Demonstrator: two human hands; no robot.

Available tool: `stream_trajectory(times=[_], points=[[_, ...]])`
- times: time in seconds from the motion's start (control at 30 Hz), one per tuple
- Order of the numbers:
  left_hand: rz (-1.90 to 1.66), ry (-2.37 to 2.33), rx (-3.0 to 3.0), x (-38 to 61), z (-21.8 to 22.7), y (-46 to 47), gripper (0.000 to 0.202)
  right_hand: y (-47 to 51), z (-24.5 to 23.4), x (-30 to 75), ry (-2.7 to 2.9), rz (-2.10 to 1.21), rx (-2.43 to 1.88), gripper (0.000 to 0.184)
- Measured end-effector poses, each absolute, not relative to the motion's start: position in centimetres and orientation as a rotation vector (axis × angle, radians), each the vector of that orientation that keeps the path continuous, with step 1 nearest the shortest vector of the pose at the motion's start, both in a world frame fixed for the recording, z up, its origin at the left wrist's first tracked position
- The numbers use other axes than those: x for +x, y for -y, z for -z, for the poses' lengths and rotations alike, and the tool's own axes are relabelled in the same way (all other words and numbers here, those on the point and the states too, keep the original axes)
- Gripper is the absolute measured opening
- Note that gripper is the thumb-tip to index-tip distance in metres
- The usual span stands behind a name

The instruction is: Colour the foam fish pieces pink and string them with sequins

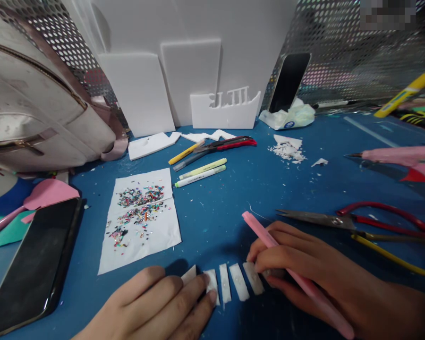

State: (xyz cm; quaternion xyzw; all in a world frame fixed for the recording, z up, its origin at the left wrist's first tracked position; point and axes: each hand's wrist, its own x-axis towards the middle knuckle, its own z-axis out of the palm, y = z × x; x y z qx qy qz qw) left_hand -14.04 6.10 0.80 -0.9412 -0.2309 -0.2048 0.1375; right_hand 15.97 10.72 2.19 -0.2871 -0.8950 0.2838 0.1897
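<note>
My right hand (297,262) is closed around a pink pen-shaped tool (269,241), its lower end down at the rightmost of several small white foam strips (239,282) lying in a row on the blue table (216,212). My left hand (163,302) lies flat with fingers stretched out, its fingertips pressing on the leftmost strips (212,283).
A white sheet with coloured glitter bits (140,217) lies left of centre. Red-handled scissors (357,219), a pink glue gun (407,160), markers (201,172), a black phone (31,264), a pink bag (38,94) and white foam boards (191,85) surround the work spot.
</note>
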Motion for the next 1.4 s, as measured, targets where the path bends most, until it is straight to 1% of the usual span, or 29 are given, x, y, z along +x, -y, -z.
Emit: stream_trajectory(times=[0.33,0.47,0.6,0.77,0.93,1.03,1.1,1.27,1.4], points=[[0.531,0.662,-2.753,-14.2,-0.9,-5.9,0.048,-10.7,-2.1,16.0,2.518,-0.801,-0.787,0.027],[0.481,0.646,-2.761,-14.4,-0.8,-5.8,0.045,-10.7,-2.2,16.0,2.547,-0.79,-0.784,0.024],[0.475,0.659,-2.775,-14.3,-0.9,-5.9,0.045,-10.7,-2.2,16.0,2.54,-0.779,-0.797,0.026],[0.551,0.705,-2.779,-13.9,-0.8,-5.9,0.042,-10.9,-2.6,15.7,2.522,-0.709,-0.745,0.029],[0.757,0.867,-2.869,-13.1,-0.4,-6.1,0.045,-11.0,-2.4,15.9,2.488,-0.686,-0.68,0.032],[0.889,0.981,-2.963,-12.6,-0.7,-6.4,0.039,-10.9,-2.3,16.0,2.49,-0.684,-0.679,0.031],[0.952,1.051,-3.005,-12.5,-0.9,-6.5,0.041,-10.9,-2.4,15.9,2.481,-0.679,-0.681,0.03],[0.938,1.13,-3.125,-12.7,-1.3,-6.6,0.031,-10.9,-3.1,15.4,2.485,-0.633,-0.684,0.028],[0.962,1.175,-3.174,-12.9,-1.6,-6.5,0.031,-10.9,-2.8,15.6,2.453,-0.643,-0.675,0.028]])
